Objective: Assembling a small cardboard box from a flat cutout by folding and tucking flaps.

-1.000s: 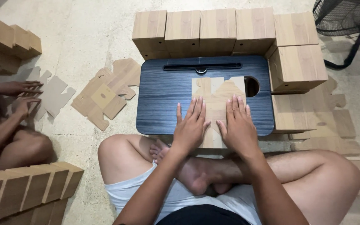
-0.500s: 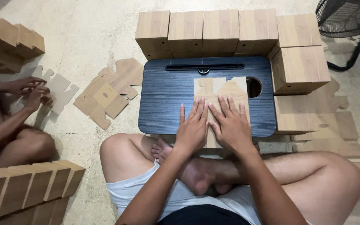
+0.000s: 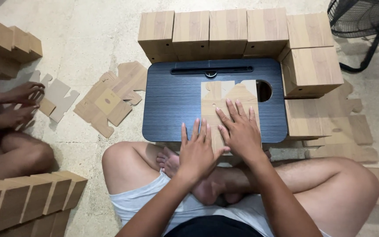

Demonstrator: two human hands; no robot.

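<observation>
Boxes everywhere, basically: a row of folded wood-grain boxes [image 3: 211, 33] lines the far edge of a dark blue lap desk [image 3: 172, 103], and two more folded boxes [image 3: 311, 57] stack up at its right corner, so the desk is pretty hemmed in on two sides. Off to the left on the floor sits a loose pile of flat cardboard cutouts [image 3: 110, 98], and more flat sheets [image 3: 334, 127] lie to the right of the desk. A black fan [image 3: 365, 22] pokes in at the top right. The flat wood-print box blank [image 3: 229, 98] lies on the desk, right of centre, with its near end hanging over the desk's front edge. Both hands are flat on it, palms down, fingers spread: the left hand [image 3: 198, 153] sits at the near edge, the right hand [image 3: 241, 131] just beside and slightly ahead, thumbs nearly touching. Neither one is pinching anything, just pressing down. The person sits cross-legged on a pale, speckled concrete floor [image 3: 88, 39]. Another person's hands [image 3: 20, 103] are busy with a cutout at far left, well apart, with more finished boxes [image 3: 27, 197] stacked in the bottom left corner.
</observation>
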